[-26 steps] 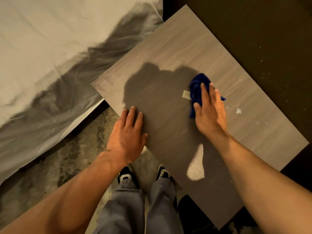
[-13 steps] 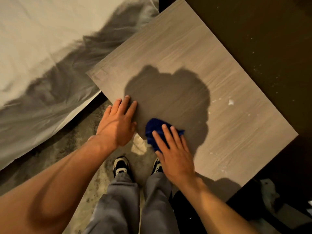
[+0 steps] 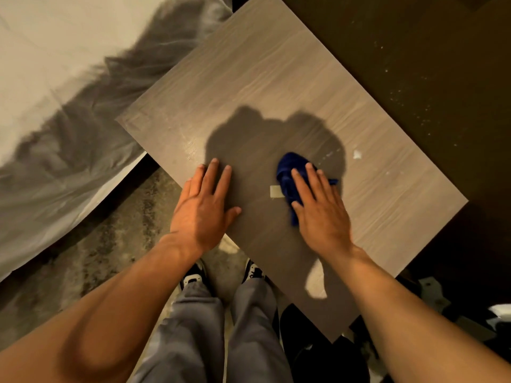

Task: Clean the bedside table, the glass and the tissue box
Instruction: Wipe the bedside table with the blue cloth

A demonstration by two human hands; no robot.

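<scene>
The bedside table [image 3: 276, 78] is a grey wood-grain top seen from above, turned diagonally. My right hand [image 3: 318, 211] lies flat with straight fingers on a crumpled blue cloth [image 3: 290, 170] and presses it onto the middle of the top. A pale tag of the cloth [image 3: 275, 191] sticks out to the left. My left hand [image 3: 204, 205] rests flat on the table's near left edge, fingers straight. White specks [image 3: 357, 153] lie on the top to the right of the cloth. No glass or tissue box is in view.
A bed with a white sheet [image 3: 55, 92] runs along the left, close to the table's corner. A dark floor [image 3: 414, 64] with light specks lies beyond the table. My legs and shoes [image 3: 193, 275] stand at the near edge. Dim items [image 3: 431, 294] sit lower right.
My right hand has slid the blue cloth from the near edge back toward the middle of the top, after an earlier sweep toward me. My left hand stays on the near left edge.
</scene>
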